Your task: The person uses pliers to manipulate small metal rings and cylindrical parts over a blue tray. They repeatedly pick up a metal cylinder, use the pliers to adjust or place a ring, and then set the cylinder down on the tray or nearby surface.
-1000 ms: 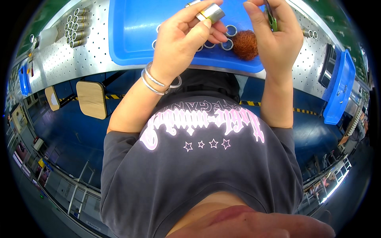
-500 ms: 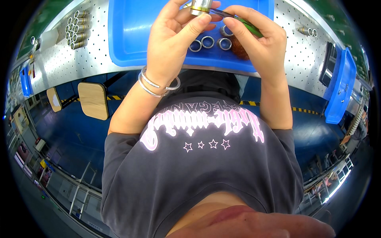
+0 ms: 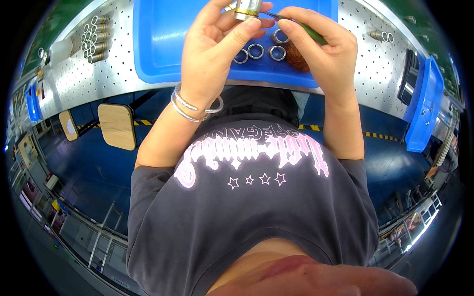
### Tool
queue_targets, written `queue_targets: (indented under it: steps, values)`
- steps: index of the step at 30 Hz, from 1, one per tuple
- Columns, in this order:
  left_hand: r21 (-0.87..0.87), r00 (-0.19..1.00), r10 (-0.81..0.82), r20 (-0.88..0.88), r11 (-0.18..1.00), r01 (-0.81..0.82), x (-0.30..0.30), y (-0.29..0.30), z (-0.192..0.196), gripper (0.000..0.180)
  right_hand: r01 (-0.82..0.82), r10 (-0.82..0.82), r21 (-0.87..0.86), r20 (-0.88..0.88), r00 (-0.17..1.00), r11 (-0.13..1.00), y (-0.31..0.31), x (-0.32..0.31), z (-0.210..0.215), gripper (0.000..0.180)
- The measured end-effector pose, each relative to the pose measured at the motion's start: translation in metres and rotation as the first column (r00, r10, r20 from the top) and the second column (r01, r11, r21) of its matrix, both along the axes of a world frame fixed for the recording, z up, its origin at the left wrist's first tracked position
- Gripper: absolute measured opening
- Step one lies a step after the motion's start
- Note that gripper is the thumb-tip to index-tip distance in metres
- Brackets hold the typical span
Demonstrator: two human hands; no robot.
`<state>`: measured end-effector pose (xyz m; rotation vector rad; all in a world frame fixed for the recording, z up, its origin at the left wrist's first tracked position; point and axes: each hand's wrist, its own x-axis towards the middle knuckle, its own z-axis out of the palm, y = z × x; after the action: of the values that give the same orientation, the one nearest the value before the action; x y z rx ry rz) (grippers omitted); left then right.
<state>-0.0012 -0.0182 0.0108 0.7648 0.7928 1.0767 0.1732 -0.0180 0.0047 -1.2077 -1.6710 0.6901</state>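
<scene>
Above a blue tray [image 3: 157, 47], my left hand [image 3: 210, 56] grips a short silver metal cylinder [image 3: 248, 7] with a yellowish band near its lower end. Its top runs out of the picture. My right hand [image 3: 330, 56] is closed around a slim tool with a green handle [image 3: 314, 34] and dark, narrow tips. Those tips reach left to the side of the cylinder; whether they touch it I cannot tell. Below the hands, several metal rings [image 3: 256, 51] lie in the tray. A reddish-brown, fibrous-looking clump [image 3: 296, 60] rests beside them, partly behind my right hand.
The tray stands on a perforated metal bench [image 3: 126, 61]. Several banded metal cylinders [image 3: 97, 37] are grouped on the bench at left, with a few more [image 3: 379, 36] at right. A dark flat device [image 3: 409, 79] and another blue tray [image 3: 423, 108] sit at the right edge. A wooden stool seat [image 3: 116, 126] is at lower left.
Both hands keep nearly the same grip and place. The tray and the rings appear slightly further left and higher in the picture.
</scene>
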Motion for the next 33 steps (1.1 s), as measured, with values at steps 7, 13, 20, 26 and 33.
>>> queue_targets:
  steps: [7,13,20,26,33]
  values:
    - [0.238,0.964,-0.093,-0.25,0.959,0.155,0.0,0.006,-0.01,0.048,-0.036,0.033,-0.216,-0.021,0.999,0.976,0.004,0.008,0.017,0.015]
    - [0.198,0.951,-0.043,-0.305,0.974,0.108,0.004,0.006,-0.002,0.049,-0.132,0.128,-0.102,-0.042,0.991,0.986,0.078,0.04,0.004,0.023]
    - [0.152,0.917,-0.114,-0.382,0.971,0.184,0.0,0.008,-0.007,0.021,0.422,-0.362,0.092,0.694,0.623,0.902,0.194,0.119,-0.011,0.022]
    - [0.348,0.83,0.102,-0.548,0.93,0.115,-0.007,0.009,-0.011,0.019,0.447,-0.398,0.002,0.456,0.796,0.895,0.156,0.126,0.004,0.021]
    - [0.577,0.747,0.178,-0.641,0.753,0.316,0.005,0.019,-0.005,0.026,0.605,-0.455,0.13,0.784,0.422,0.785,0.025,0.167,0.016,0.024]
